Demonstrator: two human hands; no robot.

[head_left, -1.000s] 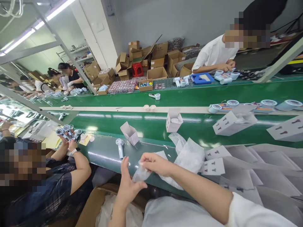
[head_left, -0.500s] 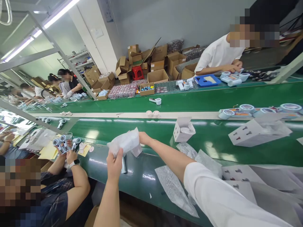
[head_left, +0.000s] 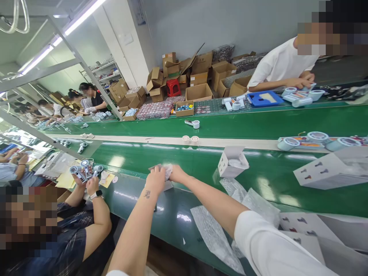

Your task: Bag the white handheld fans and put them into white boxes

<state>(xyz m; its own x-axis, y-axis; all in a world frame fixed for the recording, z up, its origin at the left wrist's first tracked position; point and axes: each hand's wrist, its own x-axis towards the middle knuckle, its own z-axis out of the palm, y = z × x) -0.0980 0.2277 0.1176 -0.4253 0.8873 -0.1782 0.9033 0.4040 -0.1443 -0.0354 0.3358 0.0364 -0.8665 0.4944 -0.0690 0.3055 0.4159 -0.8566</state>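
Bubble wrap [head_left: 215,235] lies on the bench [head_left: 175,226], near the right forearm. Beyond it, the right hand [head_left: 176,173] grasps a wrapped bundle [head_left: 168,171] above a white box [head_left: 167,186]; the left hand [head_left: 156,179] curls opposite, its grip hidden, so I cannot tell what it holds. Farther off, a filled carton [head_left: 225,165] stands on the belt [head_left: 198,155].

The person's left hand [head_left: 156,180] and right hand [head_left: 177,174] mostly hide some blurred translucent wrap [head_left: 168,171]; their grip is unclear; the left hand largely covers a white box [head_left: 168,186]; the right edge crops a printed carton [head_left: 313,174].
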